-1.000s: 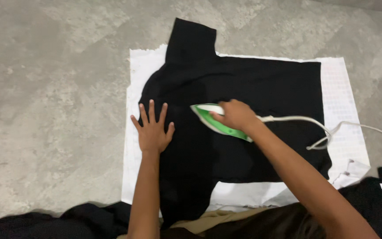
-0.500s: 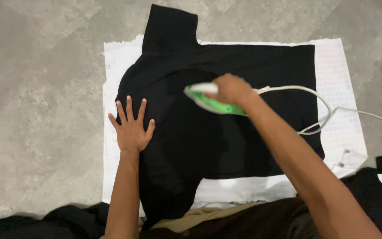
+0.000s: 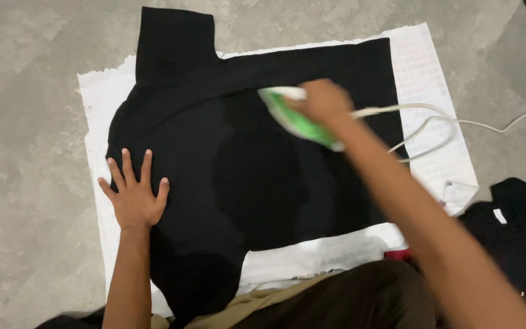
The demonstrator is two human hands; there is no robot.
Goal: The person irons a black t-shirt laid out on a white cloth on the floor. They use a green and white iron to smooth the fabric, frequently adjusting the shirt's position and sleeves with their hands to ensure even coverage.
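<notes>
Even, soft daylight; right hand (image 3: 322, 101) smeared by motion blur (iron (image 3: 296, 119) too).

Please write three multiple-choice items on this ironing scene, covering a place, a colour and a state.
1. Where does the left hand rest?
A. flat on the black fabric garment
B. on the bare grey floor
C. on the cord

2. What colour is the plastic iron in the right hand?
A. red and black
B. green and white
C. blue

3. How is the garment lying?
A. rolled up
B. hung up
C. spread flat on a white cloth

Answers: 1 A, its spread fingers press the garment's edge; 2 B, a green body with white trim shows under the hand; 3 C, the white cloth shows around the flat garment.
</notes>
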